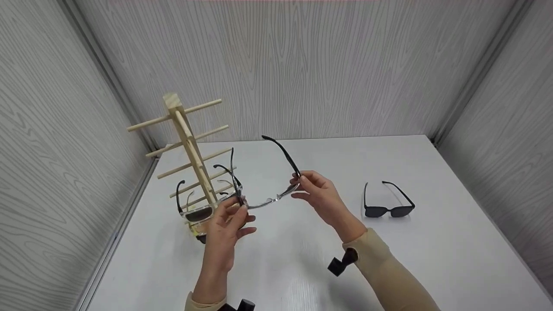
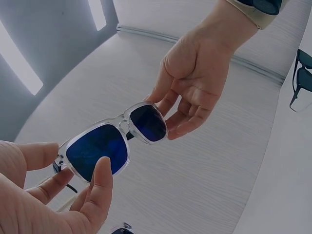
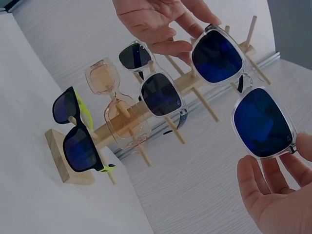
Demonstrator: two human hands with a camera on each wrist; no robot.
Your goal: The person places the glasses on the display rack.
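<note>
Both hands hold up one pair of sunglasses with a clear frame, blue lenses (image 2: 97, 151) and dark temples, spread unfolded above the table. My left hand (image 1: 224, 229) pinches the hinge end on its side, thumb and fingers around it. At the opposite end, my right hand (image 1: 319, 198) pinches the other hinge corner. Left of these sunglasses stands a wooden display rack (image 1: 192, 149) with several crosswise pegs. Its lower pegs carry a clear-framed pair (image 3: 161, 95), a peach-framed pair (image 3: 102, 78) and a black pair with yellow-green temples (image 3: 80, 148). My left hand partly hides them in the head view.
Black sunglasses (image 1: 389, 211) lie on the white table (image 1: 449, 250) at the right, temples unfolded toward the back. Grey wood-grain panels (image 1: 281, 69) enclose the table at the back and both sides. The rack's upper pegs stick out bare on both sides.
</note>
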